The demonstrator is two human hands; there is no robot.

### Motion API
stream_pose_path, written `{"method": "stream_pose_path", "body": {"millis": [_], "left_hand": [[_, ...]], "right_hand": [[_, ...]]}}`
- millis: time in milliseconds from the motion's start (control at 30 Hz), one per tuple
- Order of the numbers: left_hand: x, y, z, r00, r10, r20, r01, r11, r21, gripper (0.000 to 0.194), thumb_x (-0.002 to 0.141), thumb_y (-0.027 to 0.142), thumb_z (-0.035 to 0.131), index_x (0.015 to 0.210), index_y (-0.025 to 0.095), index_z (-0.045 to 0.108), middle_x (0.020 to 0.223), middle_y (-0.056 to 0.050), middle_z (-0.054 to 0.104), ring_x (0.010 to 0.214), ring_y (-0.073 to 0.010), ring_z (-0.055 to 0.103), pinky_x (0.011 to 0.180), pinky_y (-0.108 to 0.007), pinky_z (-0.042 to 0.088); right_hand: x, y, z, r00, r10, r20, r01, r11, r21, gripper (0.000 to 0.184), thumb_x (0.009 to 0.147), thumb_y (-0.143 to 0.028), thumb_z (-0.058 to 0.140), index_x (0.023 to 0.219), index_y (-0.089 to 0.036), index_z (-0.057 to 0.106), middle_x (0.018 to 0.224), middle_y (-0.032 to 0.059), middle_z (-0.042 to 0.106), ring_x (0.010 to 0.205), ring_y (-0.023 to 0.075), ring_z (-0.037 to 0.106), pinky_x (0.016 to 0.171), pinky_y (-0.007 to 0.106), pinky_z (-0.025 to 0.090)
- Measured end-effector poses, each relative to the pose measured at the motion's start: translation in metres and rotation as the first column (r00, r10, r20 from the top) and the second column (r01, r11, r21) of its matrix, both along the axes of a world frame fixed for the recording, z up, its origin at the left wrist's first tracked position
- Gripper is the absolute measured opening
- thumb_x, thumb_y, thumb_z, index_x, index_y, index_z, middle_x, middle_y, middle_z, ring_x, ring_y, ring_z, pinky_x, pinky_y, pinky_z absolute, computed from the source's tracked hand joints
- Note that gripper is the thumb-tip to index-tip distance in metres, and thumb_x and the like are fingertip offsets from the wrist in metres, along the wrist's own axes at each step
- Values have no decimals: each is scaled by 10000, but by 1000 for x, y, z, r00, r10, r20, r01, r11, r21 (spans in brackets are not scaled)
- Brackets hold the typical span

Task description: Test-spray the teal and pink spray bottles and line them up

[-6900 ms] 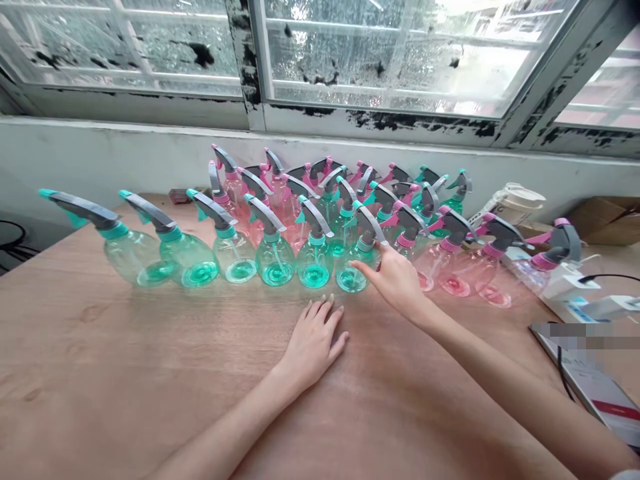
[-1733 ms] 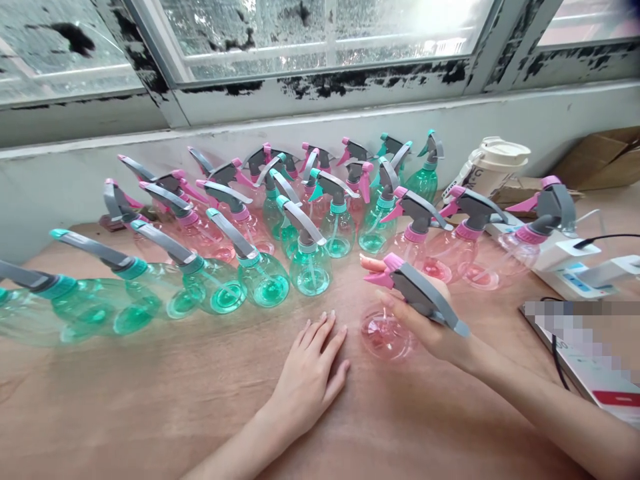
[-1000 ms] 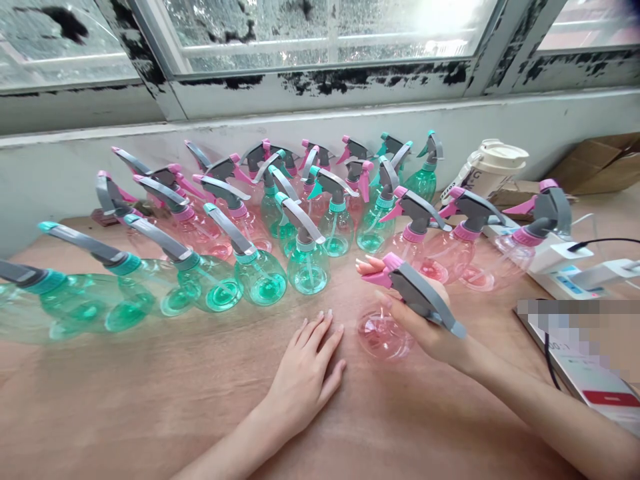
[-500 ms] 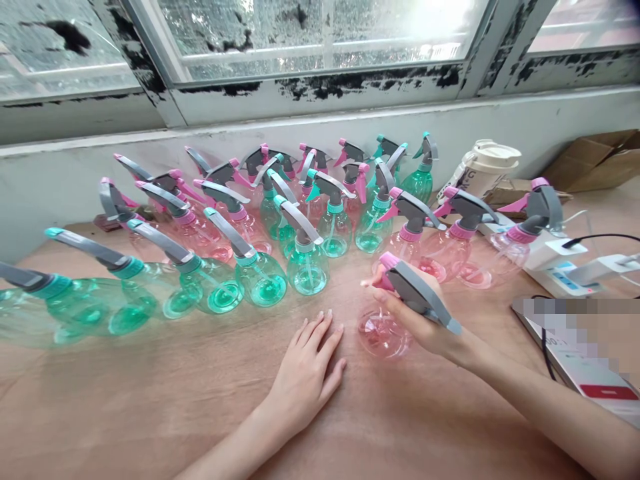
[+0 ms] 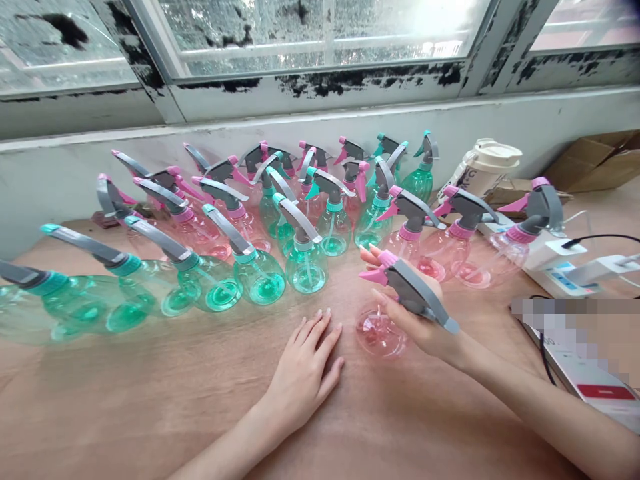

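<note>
A pink spray bottle (image 5: pixel 381 333) with a grey and pink spray head stands on the table just right of centre. My right hand (image 5: pixel 425 333) is around its neck below the spray head, thumb on the near side and fingertips loosened past the far side, beside the pink trigger. My left hand (image 5: pixel 303 373) lies flat on the wooden table (image 5: pixel 150 413), fingers stretched and holding nothing. Closest in front of it is a green spray bottle (image 5: pixel 307 270). Part of my right palm is hidden behind the spray head.
Several green spray bottles (image 5: pixel 260 280) line the left, with pink ones (image 5: pixel 197 230) behind. More pink bottles (image 5: pixel 453 253) stand right of centre. At the right are a white lidded cup (image 5: pixel 483 167), a power strip (image 5: pixel 563 273), a brown paper bag (image 5: pixel 595 160) and a partly blurred device (image 5: pixel 600 380).
The fingers of my right hand have moved off the trigger and straightened, and the trigger now points outward. The bottle remains in place. My left hand is still flat on the table.
</note>
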State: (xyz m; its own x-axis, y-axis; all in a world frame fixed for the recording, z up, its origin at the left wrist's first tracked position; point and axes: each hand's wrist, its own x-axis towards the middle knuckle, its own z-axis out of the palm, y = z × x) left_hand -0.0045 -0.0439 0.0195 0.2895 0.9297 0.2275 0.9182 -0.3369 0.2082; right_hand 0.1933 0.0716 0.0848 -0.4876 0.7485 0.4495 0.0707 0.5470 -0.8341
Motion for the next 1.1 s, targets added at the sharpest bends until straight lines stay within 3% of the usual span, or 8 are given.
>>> {"method": "stream_pose_path", "body": {"millis": [167,433,567,700,867,1000,1100], "left_hand": [[0,-1,0,1000,-2,17,2,1000,8,424,952,269,508,1365,173,512,1470,-165,471,1363,-296,441,1096,-515,397],[1,0,0,1000,0,4,0,1000,3,424,953,267,507,1364,164,515,1476,-165,464,1365,-301,437,1100,-523,394],[1,0,0,1000,-4,-11,4,1000,5,424,954,266,509,1363,155,515,1472,-170,468,1363,-303,439,1095,-527,401],[1,0,1,1000,0,-12,0,1000,13,422,962,278,498,1370,176,508,1475,-153,468,1367,-289,437,1098,-510,405],[1,0,0,1000,-6,-19,7,1000,7,421,959,270,504,1364,156,513,1473,-169,466,1367,-300,434,1095,-521,403],[1,0,-1,1000,-9,-5,9,1000,13,420,955,269,507,1357,148,520,1463,-173,476,1361,-305,440,1091,-527,406],[1,0,-1,1000,-11,1,11,1000,14,423,953,268,509,1359,149,519,1463,-171,477,1363,-303,438,1097,-524,399]], "right_hand": [[0,0,3,999,5,35,-7,999,44,378,912,-247,532,1288,-259,573,910,53,696,618,168,614,734,354,564],[2,2,4,998,30,47,-30,1000,6,324,894,-245,545,1209,-275,617,837,22,694,522,150,573,600,317,532],[3,5,3,997,58,53,-57,998,-26,214,912,-259,554,1113,-259,627,799,11,672,470,116,509,546,287,497],[2,5,6,998,32,46,-33,999,26,71,913,-295,592,938,-229,601,757,-2,617,568,126,548,562,266,466],[1,3,8,997,-55,45,50,994,100,155,925,-261,565,781,-205,560,686,-10,556,608,136,541,586,276,438],[4,1,7,998,8,55,-10,999,45,100,930,-268,563,960,-207,636,651,-32,542,506,108,479,512,254,417],[4,-1,5,999,8,53,-9,1000,18,233,938,-287,541,1136,-221,643,710,2,610,548,139,546,586,285,493]]}}
